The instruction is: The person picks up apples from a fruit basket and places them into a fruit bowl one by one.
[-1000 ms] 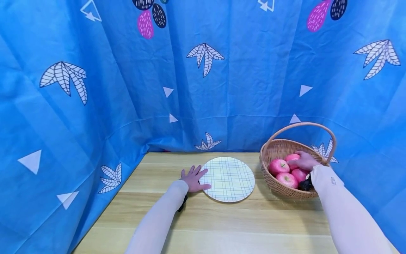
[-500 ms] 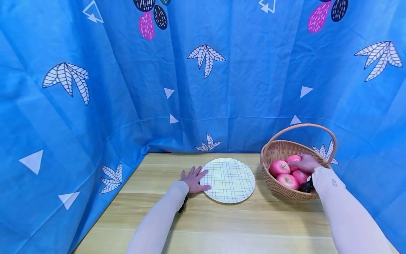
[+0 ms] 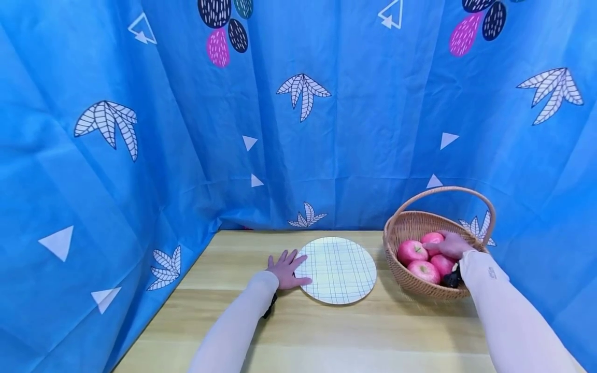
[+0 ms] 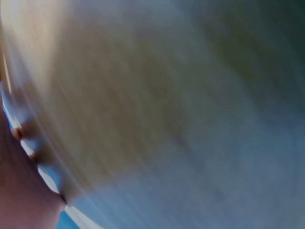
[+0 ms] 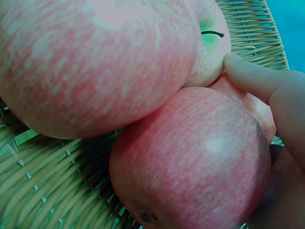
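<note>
My left hand (image 3: 285, 270) lies at the left rim of a round white plate (image 3: 337, 270) with a blue-line grid. Its fingers are spread and straight, with fingertips over the plate's edge. To the right, my right hand (image 3: 450, 245) reaches into a wicker basket (image 3: 394, 264) and grips the rear apple (image 3: 431, 238), thumb in front and fingers behind. Several red apples sit in the basket, among them a left apple (image 3: 412, 252) and a front apple (image 3: 423, 271). In the right wrist view the thumb (image 5: 252, 76) shows among the apples; the other fingers are mostly hidden.
The basket's arched handle (image 3: 443, 189) rises above the apples and behind the right hand. A blue patterned curtain (image 3: 373, 129) closes off the back and sides of the wooden table (image 3: 364, 331). The left wrist view is mostly blurred.
The whole head view has shifted, so the scene sits slightly lower. Both hands, the plate and the basket keep nearly the same places relative to each other.
</note>
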{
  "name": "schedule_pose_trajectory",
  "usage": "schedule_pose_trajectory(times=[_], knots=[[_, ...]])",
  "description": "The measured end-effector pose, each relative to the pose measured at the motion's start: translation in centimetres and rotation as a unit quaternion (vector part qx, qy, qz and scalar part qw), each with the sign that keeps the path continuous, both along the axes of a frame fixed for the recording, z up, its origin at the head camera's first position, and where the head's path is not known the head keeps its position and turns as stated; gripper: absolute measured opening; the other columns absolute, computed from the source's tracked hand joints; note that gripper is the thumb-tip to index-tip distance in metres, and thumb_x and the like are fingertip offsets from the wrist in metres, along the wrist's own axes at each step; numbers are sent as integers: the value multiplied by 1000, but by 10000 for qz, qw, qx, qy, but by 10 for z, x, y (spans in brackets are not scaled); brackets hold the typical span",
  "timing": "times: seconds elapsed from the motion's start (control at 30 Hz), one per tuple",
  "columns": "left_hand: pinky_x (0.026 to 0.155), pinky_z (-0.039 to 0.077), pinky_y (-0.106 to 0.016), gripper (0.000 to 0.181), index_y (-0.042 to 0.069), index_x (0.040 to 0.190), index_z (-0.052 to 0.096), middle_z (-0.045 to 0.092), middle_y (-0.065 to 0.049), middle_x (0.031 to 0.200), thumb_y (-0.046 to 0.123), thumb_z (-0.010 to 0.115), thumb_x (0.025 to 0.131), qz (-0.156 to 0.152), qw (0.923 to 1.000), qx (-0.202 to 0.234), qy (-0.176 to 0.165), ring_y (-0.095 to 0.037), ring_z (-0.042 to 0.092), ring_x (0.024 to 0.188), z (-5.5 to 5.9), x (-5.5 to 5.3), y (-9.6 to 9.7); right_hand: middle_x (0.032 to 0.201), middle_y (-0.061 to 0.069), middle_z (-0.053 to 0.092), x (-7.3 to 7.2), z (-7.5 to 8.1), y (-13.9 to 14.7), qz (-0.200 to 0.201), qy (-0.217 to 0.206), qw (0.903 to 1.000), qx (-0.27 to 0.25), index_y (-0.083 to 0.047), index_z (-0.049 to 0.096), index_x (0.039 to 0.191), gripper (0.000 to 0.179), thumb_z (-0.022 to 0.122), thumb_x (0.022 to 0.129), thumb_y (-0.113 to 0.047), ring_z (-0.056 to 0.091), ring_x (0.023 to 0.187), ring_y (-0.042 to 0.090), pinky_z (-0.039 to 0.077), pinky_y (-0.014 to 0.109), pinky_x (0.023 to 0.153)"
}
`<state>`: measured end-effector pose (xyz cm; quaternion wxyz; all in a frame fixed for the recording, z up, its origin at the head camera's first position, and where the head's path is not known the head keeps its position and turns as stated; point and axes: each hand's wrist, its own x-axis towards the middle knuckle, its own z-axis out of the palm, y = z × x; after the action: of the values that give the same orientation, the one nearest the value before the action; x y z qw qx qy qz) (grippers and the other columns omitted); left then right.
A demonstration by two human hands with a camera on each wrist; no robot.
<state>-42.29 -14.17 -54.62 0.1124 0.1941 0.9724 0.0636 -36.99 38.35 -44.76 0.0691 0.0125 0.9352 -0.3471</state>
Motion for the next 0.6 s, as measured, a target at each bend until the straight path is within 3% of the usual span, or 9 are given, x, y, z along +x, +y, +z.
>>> schedule_pose_trajectory(times=[0.23,0.37,0.6], knots=[[116,-1,-75,99,43,160,18,10,-2,171,94,37,77,-53,9999,143,17,-37,4,157,4,14,0,121,32,61,0,-4,2,-38,100,9998,176,12,44,139,82,69,91,-50,65,100,36,56,46,86],[115,1,-76,100,45,160,17,10,-1,171,95,36,76,-135,9998,120,82,-36,5,157,-1,9,-1,121,35,60,0,-2,2,15,404,9984,396,15,43,139,81,68,92,-47,65,103,39,54,50,89],[115,0,-76,104,51,158,13,6,4,171,101,31,69,-161,9998,89,82,-33,2,157,-11,-4,-4,117,30,63,11,10,-1,-58,192,9998,85,12,46,136,73,66,94,-45,66,96,30,56,40,81]])
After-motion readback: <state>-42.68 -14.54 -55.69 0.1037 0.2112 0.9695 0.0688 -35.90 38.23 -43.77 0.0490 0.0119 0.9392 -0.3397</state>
